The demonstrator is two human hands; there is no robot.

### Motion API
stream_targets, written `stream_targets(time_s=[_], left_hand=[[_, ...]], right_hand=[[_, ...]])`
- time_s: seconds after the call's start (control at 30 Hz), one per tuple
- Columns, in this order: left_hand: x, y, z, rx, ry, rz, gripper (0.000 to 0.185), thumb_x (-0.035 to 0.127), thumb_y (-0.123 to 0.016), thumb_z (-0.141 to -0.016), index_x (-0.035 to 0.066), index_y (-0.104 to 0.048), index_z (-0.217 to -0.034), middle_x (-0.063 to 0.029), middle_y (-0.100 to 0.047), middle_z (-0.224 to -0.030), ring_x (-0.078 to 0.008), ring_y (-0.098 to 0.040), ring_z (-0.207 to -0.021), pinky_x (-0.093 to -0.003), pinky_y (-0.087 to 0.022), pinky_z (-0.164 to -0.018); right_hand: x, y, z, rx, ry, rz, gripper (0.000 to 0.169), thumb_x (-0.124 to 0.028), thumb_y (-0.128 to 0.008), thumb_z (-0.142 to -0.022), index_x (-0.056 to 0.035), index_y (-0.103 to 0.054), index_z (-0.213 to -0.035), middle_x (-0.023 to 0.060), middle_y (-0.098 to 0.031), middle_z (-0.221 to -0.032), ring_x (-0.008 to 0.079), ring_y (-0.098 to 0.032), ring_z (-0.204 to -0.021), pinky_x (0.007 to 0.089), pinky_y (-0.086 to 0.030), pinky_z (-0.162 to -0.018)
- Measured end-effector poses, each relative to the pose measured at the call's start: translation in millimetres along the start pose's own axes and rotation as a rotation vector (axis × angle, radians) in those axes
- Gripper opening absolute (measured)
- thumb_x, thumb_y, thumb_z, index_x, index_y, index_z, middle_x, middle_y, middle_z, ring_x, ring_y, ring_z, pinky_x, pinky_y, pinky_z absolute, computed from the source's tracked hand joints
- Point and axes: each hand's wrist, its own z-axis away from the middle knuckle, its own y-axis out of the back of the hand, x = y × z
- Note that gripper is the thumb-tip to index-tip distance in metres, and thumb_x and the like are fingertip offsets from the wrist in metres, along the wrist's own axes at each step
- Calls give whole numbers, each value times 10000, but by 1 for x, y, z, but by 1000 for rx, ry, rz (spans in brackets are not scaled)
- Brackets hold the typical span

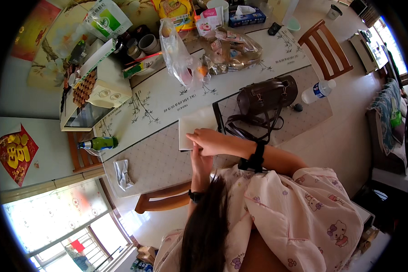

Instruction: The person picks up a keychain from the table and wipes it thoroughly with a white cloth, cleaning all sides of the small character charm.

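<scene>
A notebook (193, 126) with blank cream pages and a dark cover lies open on the near part of the dining table. My left hand (201, 162) comes up from below and is at the notebook's near edge, its fingertips close under my right hand. Reaching in from the right, my right hand (207, 142) rests over the page's near corner, with its fingers bent. The fingertips of both hands overlap, so whether the right one pinches a page is hidden. Just right of the notebook lies a dark brown leather handbag (267, 95), its strap trailing close to my right forearm.
Beyond are a clear plastic bag (176, 51), a brown bag of packages (231, 51) and a tissue box (246, 17). A water bottle (318, 91) is at right. A microwave oven (95, 108), green bottle (103, 143) and white cloth (123, 174) are at left. Wooden chairs (326, 49) surround the table.
</scene>
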Motion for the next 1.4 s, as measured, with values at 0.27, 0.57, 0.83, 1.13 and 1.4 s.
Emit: stream_targets(time_s=[0.27, 0.57, 0.83, 1.13, 1.4], left_hand=[[-18, -25, -9, 122, -179, -182, 370, 145, -456, -906, 55, -407, -1262, -93, -510, -1177, -219, -529, -1064, -365, -475, -846], [-16, -65, -37, 252, -408, -167, 404, 116, -498, -867, 62, -414, -1258, -105, -519, -1180, -266, -552, -1034, -438, -510, -777], [-35, -116, -32, 477, -564, -266, 395, 93, -550, -811, 62, -468, -1196, -101, -512, -1157, -266, -548, -1016, -442, -503, -785], [-64, -28, 28, 836, -784, -699, 389, -23, -581, -793, 80, -478, -1154, -118, -326, -1250, -273, -441, -1104, -362, -510, -781], [-44, -96, 50, 951, -1024, -154, 506, 126, -555, -824, 92, -359, -1290, -87, -479, -1181, -214, -531, -965, -292, -497, -647]], right_hand=[[8, 80, 61, 26, 79, -546, 545, -140, -635, -772, -4, -419, -1254, 158, -531, -1119, 280, -539, -999, 357, -452, -816], [81, 254, 264, 1362, -434, 801, 491, -143, -697, -728, -71, -518, -1179, 119, -542, -1175, 283, -525, -1048, 381, -386, -926], [223, 197, 329, 1264, -510, -111, 329, -163, -671, -774, -52, -563, -1064, 83, -591, -1026, 180, -537, -969, 308, -422, -839], [170, 278, 258, 1262, -23, -228, 227, -176, -611, -789, -14, -578, -945, 100, -607, -950, 182, -551, -897, 308, -412, -817], [17, 321, 72, 463, 355, -627, 300, -184, -681, -770, -53, -572, -1017, 42, -599, -933, 89, -579, -759, 232, -485, -628]])
